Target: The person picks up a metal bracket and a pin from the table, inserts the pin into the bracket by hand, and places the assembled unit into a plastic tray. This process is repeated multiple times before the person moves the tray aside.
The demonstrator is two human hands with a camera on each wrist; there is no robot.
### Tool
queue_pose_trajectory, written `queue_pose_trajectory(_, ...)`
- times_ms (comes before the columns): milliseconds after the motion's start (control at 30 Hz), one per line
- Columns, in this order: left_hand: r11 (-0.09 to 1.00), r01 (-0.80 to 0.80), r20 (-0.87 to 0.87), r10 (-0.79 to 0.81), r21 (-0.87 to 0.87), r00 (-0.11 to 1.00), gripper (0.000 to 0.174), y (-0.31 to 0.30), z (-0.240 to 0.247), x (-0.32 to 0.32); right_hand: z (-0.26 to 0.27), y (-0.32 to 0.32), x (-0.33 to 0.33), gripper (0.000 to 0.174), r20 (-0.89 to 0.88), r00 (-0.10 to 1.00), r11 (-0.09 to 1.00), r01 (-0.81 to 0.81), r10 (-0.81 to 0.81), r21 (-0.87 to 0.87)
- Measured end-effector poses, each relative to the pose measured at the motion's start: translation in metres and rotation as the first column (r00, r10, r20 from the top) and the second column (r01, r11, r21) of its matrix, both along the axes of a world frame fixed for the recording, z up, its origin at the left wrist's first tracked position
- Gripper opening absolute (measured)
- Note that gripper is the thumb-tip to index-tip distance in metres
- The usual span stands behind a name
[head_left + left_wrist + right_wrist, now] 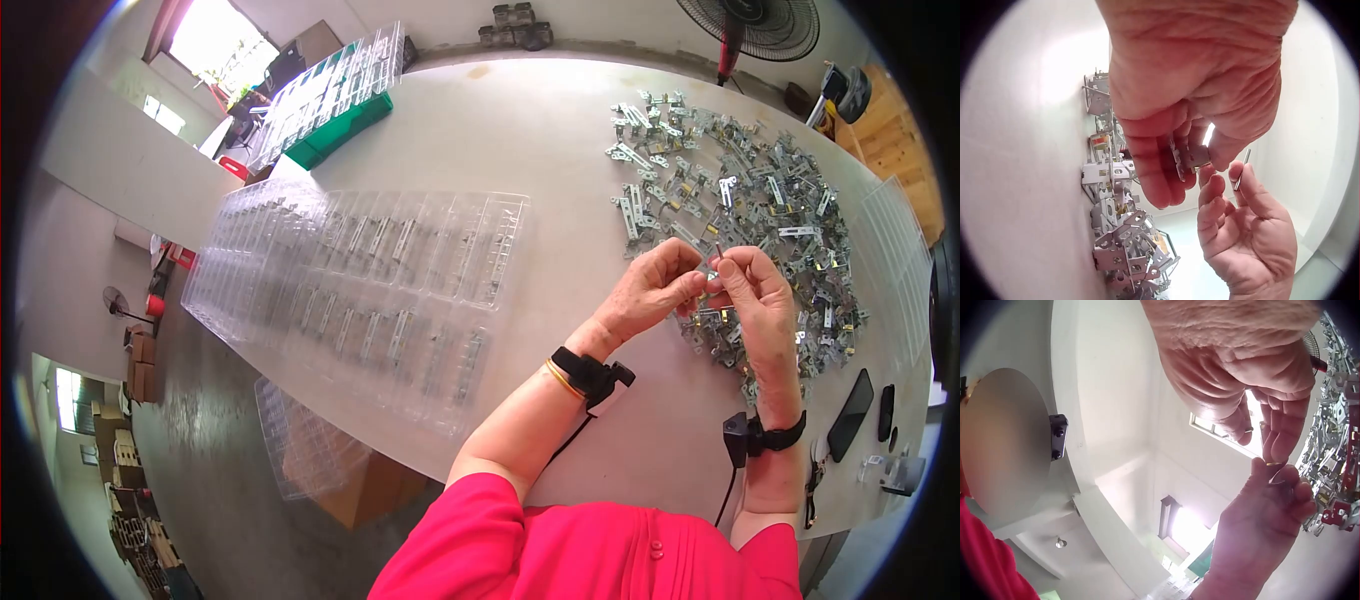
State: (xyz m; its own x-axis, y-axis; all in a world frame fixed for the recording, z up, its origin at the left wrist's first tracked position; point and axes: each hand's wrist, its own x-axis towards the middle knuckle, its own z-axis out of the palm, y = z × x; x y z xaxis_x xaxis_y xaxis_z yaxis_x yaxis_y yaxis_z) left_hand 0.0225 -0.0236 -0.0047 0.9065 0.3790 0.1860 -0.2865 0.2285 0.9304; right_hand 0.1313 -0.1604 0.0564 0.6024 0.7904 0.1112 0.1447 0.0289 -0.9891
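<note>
My left hand (650,288) holds a small metal bracket (1199,156) with a brass-coloured edge, partly hidden by the curled fingers. Between thumb and forefinger, my right hand (762,300) pinches a thin metal pin (1243,170), which points upward in the head view. Both hands meet close together over the near left side of a heap of metal brackets (735,160). In the left wrist view, fingertips of the right hand (1250,240) come right up to the held bracket. The right wrist view shows the left hand (1260,525) just below the right fingers.
Clear plastic trays (455,318) with rows of metal parts lie on the table's left half. Behind them more trays (335,85) rest on a green bin (340,132). A phone (850,415), glasses (815,485) and a clear sheet (897,270) lie at the right.
</note>
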Motion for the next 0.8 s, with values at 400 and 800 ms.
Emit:
queue_pose_trajectory(400,0.710,-0.331,0.165,0.295,0.622,0.941,0.027,-0.013,0.017,0.004,-0.002,0.000,0.001,0.010,0.224,0.960,0.984,0.147,-0.166,0.099)
queue_pose_trajectory(800,0.363,-0.598,0.261,0.655,0.715,0.710,0.013,-0.012,0.050,-0.008,0.020,-0.011,-0.006,0.012,0.225,0.958,0.981,0.156,-0.178,0.113)
